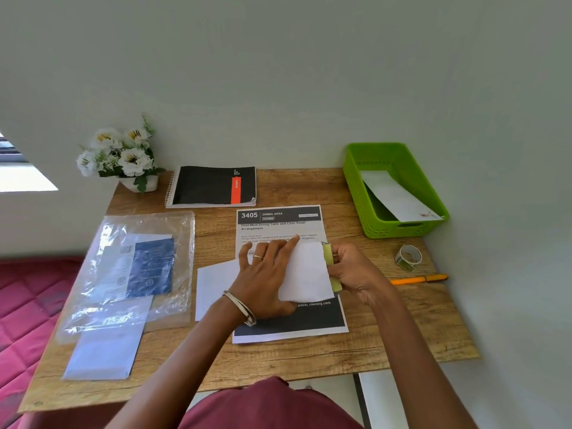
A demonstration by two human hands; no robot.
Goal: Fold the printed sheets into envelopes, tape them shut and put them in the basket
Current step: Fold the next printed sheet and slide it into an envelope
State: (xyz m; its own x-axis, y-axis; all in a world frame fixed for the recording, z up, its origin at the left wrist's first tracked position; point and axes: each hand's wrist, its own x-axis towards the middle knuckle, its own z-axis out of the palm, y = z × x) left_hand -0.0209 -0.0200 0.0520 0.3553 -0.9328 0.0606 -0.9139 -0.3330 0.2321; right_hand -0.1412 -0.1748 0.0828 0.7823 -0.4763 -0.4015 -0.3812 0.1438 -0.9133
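A printed sheet (pixel 278 218) headed "3405 Dining Area" lies in the middle of the wooden desk. A folded white sheet (pixel 306 274) sits on top of it. My left hand (pixel 263 274) lies flat beside that sheet with straight, spread fingers, and its thumb side is hidden under the paper. My right hand (pixel 356 272) grips a yellow-green tool (pixel 328 253) held against the folded sheet's right edge. I cannot tell what the tool is. The green basket (pixel 396 231) stands at the back right with one white envelope (pixel 399 196) inside.
A tape roll (pixel 408 257) and an orange pen (pixel 418 279) lie right of my hands. A black notebook (pixel 210 187) and a flower pot (pixel 123 156) stand at the back. A plastic sleeve (pixel 133 267), a white envelope (pixel 105 351) and a white paper (pixel 213 283) lie to the left.
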